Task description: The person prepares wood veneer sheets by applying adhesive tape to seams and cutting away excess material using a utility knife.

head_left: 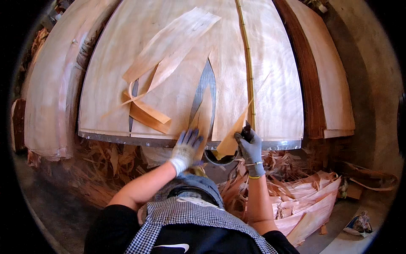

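A broad sheet of pale wood veneer (169, 106) covers the table in front of me, with a dark pointed gap (206, 80) in it. My left hand (187, 147), in a white glove with bluish fingers, lies with fingers spread on a narrow pointed veneer strip (206, 111) in that gap. To its right, my grey-gloved right hand (251, 148) is closed round a small dark-handled tool, seemingly a knife (247, 128); its blade is hardly visible. A tan pointed veneer offcut (232, 139) is beside the right hand, overhanging the table edge.
A slim yellowish bamboo rod (246, 46) runs lengthwise over the sheet. Loose veneer strips (173, 46) lie at the left. Veneer stacks flank the table on the left (55, 84) and right (323, 76). Below the front edge are a scrap heap (304, 203) and a round dark opening (220, 158).
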Action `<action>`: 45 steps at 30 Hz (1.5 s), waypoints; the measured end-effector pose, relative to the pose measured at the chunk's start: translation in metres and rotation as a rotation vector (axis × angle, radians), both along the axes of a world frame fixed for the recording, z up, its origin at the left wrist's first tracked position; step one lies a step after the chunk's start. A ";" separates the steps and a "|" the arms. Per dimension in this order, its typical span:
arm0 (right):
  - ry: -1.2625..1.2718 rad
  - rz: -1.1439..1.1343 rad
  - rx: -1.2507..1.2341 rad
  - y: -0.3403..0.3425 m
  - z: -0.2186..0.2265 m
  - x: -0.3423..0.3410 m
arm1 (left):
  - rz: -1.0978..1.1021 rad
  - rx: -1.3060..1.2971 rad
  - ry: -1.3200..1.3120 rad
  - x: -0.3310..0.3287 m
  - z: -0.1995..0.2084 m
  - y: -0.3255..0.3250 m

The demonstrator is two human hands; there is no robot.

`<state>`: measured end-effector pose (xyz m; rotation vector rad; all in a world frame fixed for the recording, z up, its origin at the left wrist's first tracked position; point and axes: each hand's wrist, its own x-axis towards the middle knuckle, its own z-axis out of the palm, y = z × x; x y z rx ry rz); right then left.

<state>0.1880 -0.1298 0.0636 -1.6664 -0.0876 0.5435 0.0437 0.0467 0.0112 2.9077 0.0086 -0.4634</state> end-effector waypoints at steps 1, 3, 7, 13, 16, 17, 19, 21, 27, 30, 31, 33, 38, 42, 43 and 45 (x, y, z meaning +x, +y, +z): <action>0.019 0.028 0.032 0.008 0.006 0.000 | -0.034 0.022 0.003 -0.016 -0.003 -0.001; 0.038 0.113 0.041 0.020 0.018 0.003 | -0.059 0.096 -0.095 -0.036 -0.026 -0.003; 0.066 0.107 0.197 0.044 0.031 0.005 | -0.048 -0.051 -0.218 -0.059 -0.038 0.006; 0.321 0.076 0.068 0.035 0.025 0.013 | -0.101 -0.051 0.145 -0.196 0.021 0.066; 0.268 0.113 -0.061 0.038 -0.023 0.010 | 0.089 -0.123 0.921 -0.243 0.026 0.092; 0.217 0.113 -0.082 0.038 -0.051 0.011 | 0.162 -0.178 1.085 -0.245 0.031 0.100; 0.174 0.090 -0.100 0.050 -0.071 0.008 | 0.076 -0.332 0.979 -0.149 0.053 0.105; 0.119 0.046 -0.157 0.062 -0.082 0.011 | 0.224 -0.734 0.189 -0.080 0.080 0.104; 0.067 0.020 -0.337 0.081 -0.085 0.014 | 0.174 -0.271 -0.538 0.106 0.019 0.097; 0.008 -0.008 -0.308 0.087 -0.076 0.011 | 0.150 -0.036 -0.512 0.153 -0.010 0.093; 0.007 0.031 -0.346 0.090 -0.061 0.009 | 0.151 0.038 -0.500 0.160 -0.020 0.095; 0.075 0.062 -0.370 0.090 -0.055 0.013 | 0.155 0.037 -0.421 0.172 -0.028 0.096; -0.214 0.158 -0.546 0.081 -0.061 0.015 | 0.125 0.058 -0.420 0.176 -0.036 0.099; -0.211 0.255 -0.656 0.083 -0.068 0.015 | 0.106 0.075 -0.425 0.176 -0.032 0.102; -0.172 0.268 -0.651 0.083 -0.068 0.016 | 0.101 0.066 -0.422 0.177 -0.031 0.103; -0.126 0.264 -0.601 0.081 -0.070 0.017 | 0.097 0.050 -0.412 0.175 -0.028 0.105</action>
